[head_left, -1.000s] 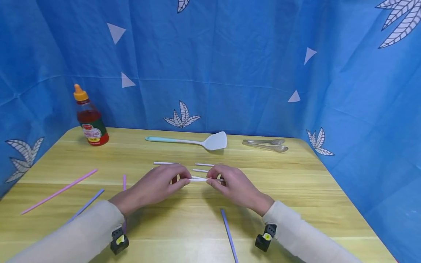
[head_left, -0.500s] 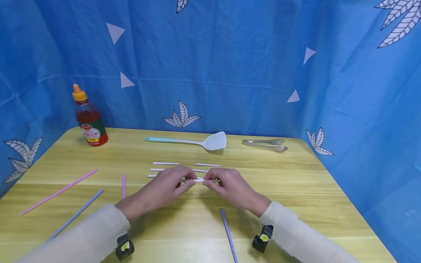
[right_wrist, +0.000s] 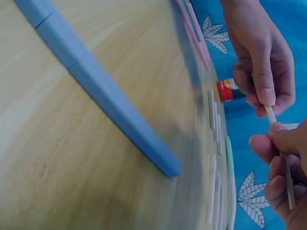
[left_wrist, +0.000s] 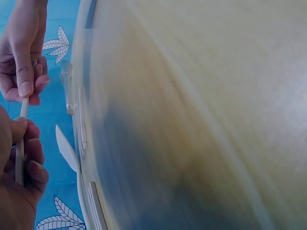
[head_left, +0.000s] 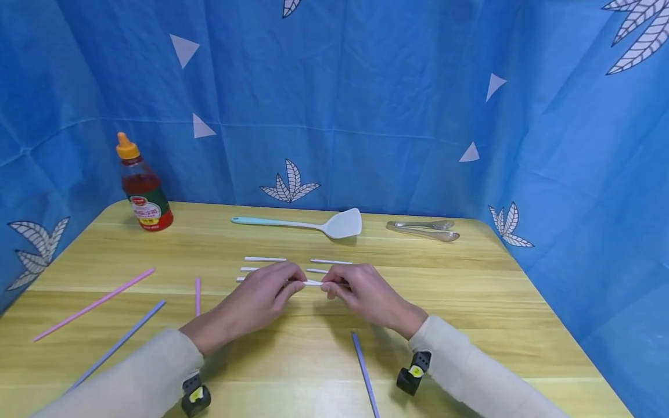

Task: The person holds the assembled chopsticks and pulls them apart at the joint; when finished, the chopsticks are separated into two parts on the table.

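Note:
In the head view, both hands meet over the middle of the table, pinching a thin white straw-like stick [head_left: 313, 283] between them. My left hand [head_left: 266, 290] grips its left part with thumb and fingers. My right hand [head_left: 364, 290] pinches the right part a short gap away. The right wrist view shows the stick [right_wrist: 289, 184] running on under the curled fingers of the right hand [right_wrist: 288, 158]. In the left wrist view its other end [left_wrist: 19, 165] lies along the left hand [left_wrist: 21, 167]. Short white sticks [head_left: 265, 259] lie in two groups behind the hands, partly covered by them.
Pink [head_left: 96, 303], purple [head_left: 197, 296] and blue [head_left: 117, 345] sticks lie at the left. Another blue stick [head_left: 364, 374] lies in front of the right hand. Behind are a sauce bottle [head_left: 146, 194], a spatula [head_left: 342, 224] and metal tongs [head_left: 424, 230], before a blue curtain [head_left: 397, 116].
The left hand has shifted slightly right, uncovering ends of short white sticks on its left. The right hand has come slightly left, narrowing the gap. Both still hold the white stick.

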A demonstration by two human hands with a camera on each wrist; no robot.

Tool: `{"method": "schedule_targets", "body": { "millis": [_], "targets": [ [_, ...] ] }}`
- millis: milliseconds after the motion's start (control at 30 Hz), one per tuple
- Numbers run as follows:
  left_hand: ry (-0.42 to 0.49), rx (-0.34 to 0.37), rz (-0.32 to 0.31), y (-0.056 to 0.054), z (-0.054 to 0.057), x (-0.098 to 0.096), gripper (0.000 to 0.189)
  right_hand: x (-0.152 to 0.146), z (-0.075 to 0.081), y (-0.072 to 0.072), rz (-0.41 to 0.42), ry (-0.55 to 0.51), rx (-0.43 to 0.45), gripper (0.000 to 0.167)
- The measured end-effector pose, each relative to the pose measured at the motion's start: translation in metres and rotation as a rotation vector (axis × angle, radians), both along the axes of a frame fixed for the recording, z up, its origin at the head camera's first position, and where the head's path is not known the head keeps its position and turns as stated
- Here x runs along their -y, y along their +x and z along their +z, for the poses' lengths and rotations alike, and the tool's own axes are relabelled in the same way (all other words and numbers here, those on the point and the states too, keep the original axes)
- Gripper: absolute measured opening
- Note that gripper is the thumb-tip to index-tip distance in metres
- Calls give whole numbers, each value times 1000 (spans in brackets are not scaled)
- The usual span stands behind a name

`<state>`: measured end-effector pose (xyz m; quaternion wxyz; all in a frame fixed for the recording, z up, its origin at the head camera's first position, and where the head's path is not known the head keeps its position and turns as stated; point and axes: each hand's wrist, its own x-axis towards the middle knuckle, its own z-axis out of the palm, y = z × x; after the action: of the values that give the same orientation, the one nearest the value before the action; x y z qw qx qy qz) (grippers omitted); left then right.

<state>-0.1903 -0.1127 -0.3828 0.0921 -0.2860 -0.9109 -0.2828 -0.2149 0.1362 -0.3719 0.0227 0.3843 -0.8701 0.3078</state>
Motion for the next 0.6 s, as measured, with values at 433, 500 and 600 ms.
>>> {"method": "schedule_targets", "body": {
  "millis": [433, 500, 600],
  "targets": [
    [11, 24, -38, -5, 12, 0, 4, -5, 17, -1, 15, 18, 54, 13],
    [22, 23, -52, -6, 13, 1, 5, -5, 18, -2, 25, 20, 44, 13],
    [29, 24, -68, -6, 14, 4, 5, -4, 19, -2, 35, 22, 33, 13]
  ]
}}
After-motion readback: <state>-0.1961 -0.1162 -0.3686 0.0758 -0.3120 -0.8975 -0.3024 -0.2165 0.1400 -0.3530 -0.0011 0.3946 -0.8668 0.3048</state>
